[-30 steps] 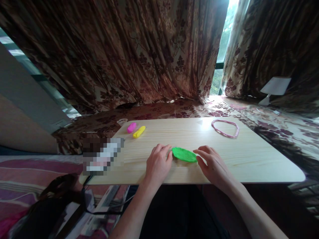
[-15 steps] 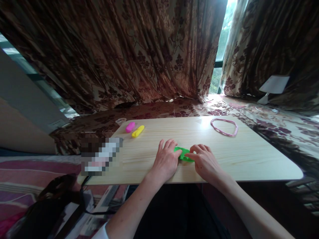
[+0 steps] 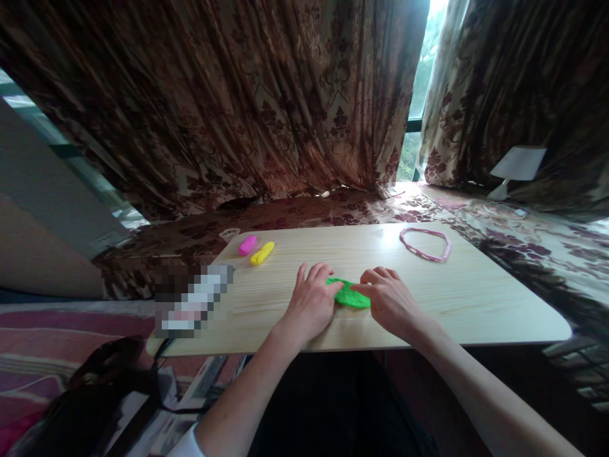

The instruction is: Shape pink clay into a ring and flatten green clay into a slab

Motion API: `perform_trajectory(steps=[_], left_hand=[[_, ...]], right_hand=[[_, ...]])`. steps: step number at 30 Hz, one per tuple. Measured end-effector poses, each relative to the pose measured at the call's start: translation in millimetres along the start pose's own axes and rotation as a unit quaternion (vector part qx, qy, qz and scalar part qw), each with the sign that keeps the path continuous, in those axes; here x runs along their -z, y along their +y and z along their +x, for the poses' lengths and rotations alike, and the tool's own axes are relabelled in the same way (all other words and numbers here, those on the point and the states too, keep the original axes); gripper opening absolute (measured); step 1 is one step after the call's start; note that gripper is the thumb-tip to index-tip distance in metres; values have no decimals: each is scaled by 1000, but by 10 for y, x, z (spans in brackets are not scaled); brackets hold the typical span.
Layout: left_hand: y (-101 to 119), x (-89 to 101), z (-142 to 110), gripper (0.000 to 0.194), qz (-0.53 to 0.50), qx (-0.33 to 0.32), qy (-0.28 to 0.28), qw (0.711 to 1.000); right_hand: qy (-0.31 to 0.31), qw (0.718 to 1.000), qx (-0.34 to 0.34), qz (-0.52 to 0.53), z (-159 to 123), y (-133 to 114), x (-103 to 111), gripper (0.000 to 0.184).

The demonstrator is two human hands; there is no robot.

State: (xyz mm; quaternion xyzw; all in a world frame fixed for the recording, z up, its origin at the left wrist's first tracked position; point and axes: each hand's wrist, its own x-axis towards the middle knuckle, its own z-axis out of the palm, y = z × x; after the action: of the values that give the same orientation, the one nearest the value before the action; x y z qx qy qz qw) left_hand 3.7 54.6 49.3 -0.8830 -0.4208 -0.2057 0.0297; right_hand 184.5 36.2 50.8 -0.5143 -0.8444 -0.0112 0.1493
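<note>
A flattened, elongated piece of green modelling clay [image 3: 352, 297] lies near the front of the pale wooden table [image 3: 495, 304], between my two hands. My left hand [image 3: 311, 299] grips its left end, with the thumb on top and the other fingers along the far side. At the right end, my right hand [image 3: 391, 299] holds the clay with curled fingers, its thumb side pressed to the surface. The fingers cover both ends of the piece.
A pink clay lump [image 3: 247, 245] and a yellow one [image 3: 262, 253] lie at the back left. A twisted pink loop [image 3: 448, 249] rests at the back right. A blurred-out object [image 3: 202, 298] occupies the left edge. Beyond stands a white lamp [image 3: 518, 163].
My thumbs have shifted slightly on the green clay, and more of its middle now shows. The whole view has moved a little; the other things stay in place.
</note>
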Motion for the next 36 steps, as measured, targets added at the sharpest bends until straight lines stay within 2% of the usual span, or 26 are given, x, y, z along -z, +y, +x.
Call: perform_trajectory(steps=[5,9,13,15,17,23,26,30,33,36], left_hand=[[-93,0,22,25,-54,32,-3,998],[-250,-58,12,25,-111,117,26,987],[-342,-210,-13,22,-208,188,32,959],[-322,-263,-33,23,-278,215,43,935],[-258,-265,-69,22,-359,248,66,897],[136,-58,-280,33,-591,323,142,725],[357,38,-374,37,-652,335,144,664],[553,96,-434,32,-680,347,136,632],[609,113,-445,27,-680,360,155,620],[626,149,-457,27,-681,359,141,622]], right_hand=[[5,999,-11,35,29,84,7,34],[43,994,-70,79,2,191,0,31],[58,983,-109,140,-15,244,-109,20],[71,973,-118,184,-20,244,-175,14],[94,959,-127,238,-37,226,-213,10],[156,873,-144,439,-220,-1,-156,27],[172,833,-141,507,-309,-155,-105,27],[204,791,-144,558,-349,-272,-62,24],[205,768,-146,589,-352,-305,-69,30],[199,759,-140,603,-361,-316,-93,25]])
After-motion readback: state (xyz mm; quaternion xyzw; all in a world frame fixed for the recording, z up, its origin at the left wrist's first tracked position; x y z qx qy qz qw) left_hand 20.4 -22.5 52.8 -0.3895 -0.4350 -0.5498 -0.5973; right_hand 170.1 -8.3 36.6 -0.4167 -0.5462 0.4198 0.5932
